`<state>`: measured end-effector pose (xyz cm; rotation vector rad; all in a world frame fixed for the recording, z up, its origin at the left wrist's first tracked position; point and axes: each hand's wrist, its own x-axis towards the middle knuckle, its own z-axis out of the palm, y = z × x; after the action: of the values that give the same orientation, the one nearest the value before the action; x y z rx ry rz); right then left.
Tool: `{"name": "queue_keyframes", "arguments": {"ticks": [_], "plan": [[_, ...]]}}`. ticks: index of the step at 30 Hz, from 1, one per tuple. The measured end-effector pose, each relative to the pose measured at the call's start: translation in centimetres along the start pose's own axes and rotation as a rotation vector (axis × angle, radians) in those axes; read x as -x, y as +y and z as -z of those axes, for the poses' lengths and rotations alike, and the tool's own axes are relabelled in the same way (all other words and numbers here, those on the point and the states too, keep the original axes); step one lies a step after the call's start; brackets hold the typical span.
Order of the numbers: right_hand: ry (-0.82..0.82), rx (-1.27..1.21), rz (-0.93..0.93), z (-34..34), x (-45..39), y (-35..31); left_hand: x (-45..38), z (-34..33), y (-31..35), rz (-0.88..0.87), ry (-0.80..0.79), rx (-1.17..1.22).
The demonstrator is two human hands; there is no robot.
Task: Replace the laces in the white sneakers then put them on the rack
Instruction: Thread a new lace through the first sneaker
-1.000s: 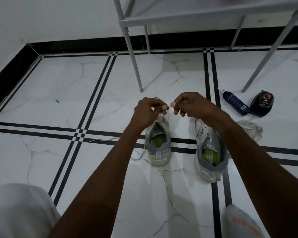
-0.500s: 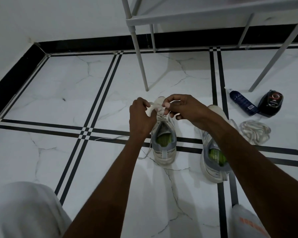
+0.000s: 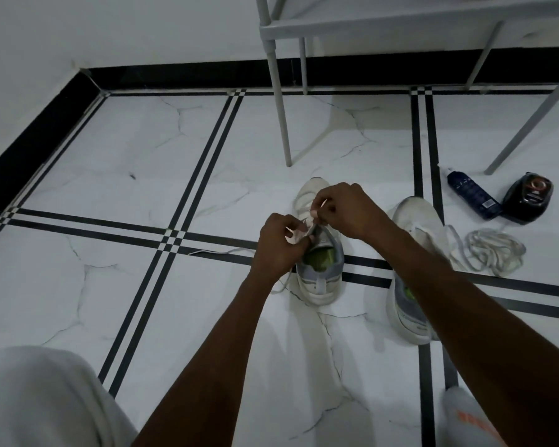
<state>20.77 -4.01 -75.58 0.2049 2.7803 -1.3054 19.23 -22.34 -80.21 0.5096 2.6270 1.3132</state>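
Two white sneakers with grey collars and green insoles stand on the tiled floor. The left sneaker [image 3: 317, 282] sits under both hands. My left hand [image 3: 279, 243] pinches a white lace [image 3: 299, 235] beside the shoe's tongue. My right hand [image 3: 347, 209] pinches the lace just above the eyelets. A loose lace end [image 3: 217, 252] trails left along the floor. The right sneaker [image 3: 412, 217] stands to the right, partly hidden by my right forearm. The white rack [image 3: 384, 22] stands behind the shoes.
A pile of loose white laces [image 3: 491, 254] lies right of the shoes. A dark blue bottle [image 3: 471, 196] lies beside a black round container [image 3: 528, 196]. Rack legs [image 3: 281, 108] stand just behind the shoes. My knees frame the bottom corners.
Both hands have dropped lower onto the left sneaker's eyelets, with the left hand now close to the tongue. The camera has shifted left, so the shoes sit further right in view.
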Motion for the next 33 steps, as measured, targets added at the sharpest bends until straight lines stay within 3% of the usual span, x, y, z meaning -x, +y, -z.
{"name": "queue_keyframes", "arguments": {"ticks": [7, 14, 21, 24, 29, 33], "plan": [[0.100, 0.118, 0.052, -2.2, 1.0, 1.7, 0.1, -0.7, 0.1, 0.046, 0.048, -0.026], [0.168, 0.072, -0.011, -3.6, 1.1, 2.1, 0.1, -0.7, 0.0, 0.234, 0.021, 0.295], [0.275, 0.118, -0.062, -5.6, 1.8, 2.4, 0.2, -0.6, -0.7, 0.229, -0.006, 0.375], [0.304, 0.014, -0.103, -6.0, 1.8, 2.1, 0.4, -0.4, -1.1, 0.238, -0.024, 0.403], [0.159, -0.137, -0.176, -5.1, 1.4, 2.0, 0.4, -0.6, -1.5, 0.212, -0.018, 0.445], [0.209, -0.279, -0.263, -5.3, 1.6, 1.9, 0.3, -0.6, -1.4, 0.221, -0.029, 0.461]]}}
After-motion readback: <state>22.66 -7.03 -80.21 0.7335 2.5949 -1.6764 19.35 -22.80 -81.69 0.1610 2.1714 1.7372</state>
